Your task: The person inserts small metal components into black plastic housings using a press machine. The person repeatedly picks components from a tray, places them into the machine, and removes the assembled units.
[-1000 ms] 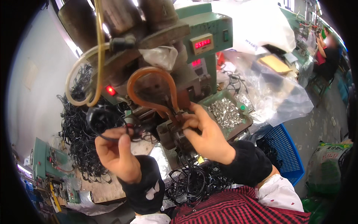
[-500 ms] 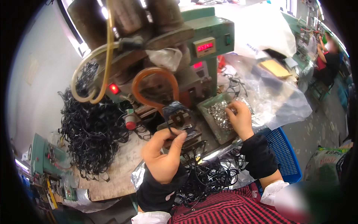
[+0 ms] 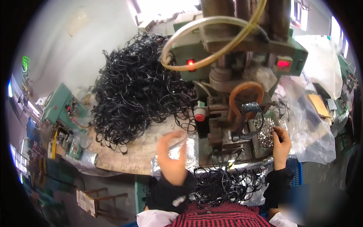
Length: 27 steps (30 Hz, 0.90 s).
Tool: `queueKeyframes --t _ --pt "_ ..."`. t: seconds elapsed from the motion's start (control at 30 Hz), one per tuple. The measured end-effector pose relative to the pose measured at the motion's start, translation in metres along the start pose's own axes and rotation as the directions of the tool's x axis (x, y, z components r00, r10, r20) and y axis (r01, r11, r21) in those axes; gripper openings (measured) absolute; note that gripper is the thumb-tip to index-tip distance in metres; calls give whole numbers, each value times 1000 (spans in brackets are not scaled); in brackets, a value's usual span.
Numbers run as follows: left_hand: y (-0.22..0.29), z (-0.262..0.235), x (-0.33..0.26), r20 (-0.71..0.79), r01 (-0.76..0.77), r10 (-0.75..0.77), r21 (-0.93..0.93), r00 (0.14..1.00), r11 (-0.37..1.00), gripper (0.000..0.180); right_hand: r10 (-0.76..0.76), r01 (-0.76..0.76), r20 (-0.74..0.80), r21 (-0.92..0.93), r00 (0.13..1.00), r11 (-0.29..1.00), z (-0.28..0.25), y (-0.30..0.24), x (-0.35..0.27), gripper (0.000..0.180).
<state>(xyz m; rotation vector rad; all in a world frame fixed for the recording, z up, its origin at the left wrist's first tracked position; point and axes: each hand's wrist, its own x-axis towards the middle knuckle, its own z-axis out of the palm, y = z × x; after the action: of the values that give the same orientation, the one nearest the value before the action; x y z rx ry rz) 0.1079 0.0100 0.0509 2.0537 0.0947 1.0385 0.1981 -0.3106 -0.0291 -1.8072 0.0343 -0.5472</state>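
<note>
My left hand is over the table, left of the press, smeared by motion. Its thumb and forefinger look apart, with nothing plain to see between them. My right hand is at the tray of small shiny metal pieces. Thumb and fingertips are pinched together there; what they hold, if anything, is hidden. A black strap loop stands at the press, its lower end at the tooling, touched by neither hand.
A large heap of black straps covers the table at left. More black straps lie before me on silvery film. A red button and hoses are on the press. Clear plastic sheeting lies at right, above a blue basket.
My left hand has come away from the strap at the press and moved left, toward the heap. My right hand stays at the metal pieces. The view has turned left.
</note>
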Motion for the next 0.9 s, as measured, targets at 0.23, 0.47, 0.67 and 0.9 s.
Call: queueKeyframes --t 0.23,0.47,0.67,0.9 --pt "-243 48 53 83 396 -450 351 889 849 49 -51 47 64 67 997 997 38 -27 5 11" --pt "-272 41 3 212 412 -432 134 876 901 22 -234 199 -81 -309 969 930 -12 9 -19 10" --pt "-121 -4 17 229 551 -502 -366 834 750 51 -146 135 -78 -132 986 982 -31 -27 -45 12" --pt "-132 34 27 181 431 -405 -571 896 699 18 -269 246 114 177 957 953 65 -90 -3 14"
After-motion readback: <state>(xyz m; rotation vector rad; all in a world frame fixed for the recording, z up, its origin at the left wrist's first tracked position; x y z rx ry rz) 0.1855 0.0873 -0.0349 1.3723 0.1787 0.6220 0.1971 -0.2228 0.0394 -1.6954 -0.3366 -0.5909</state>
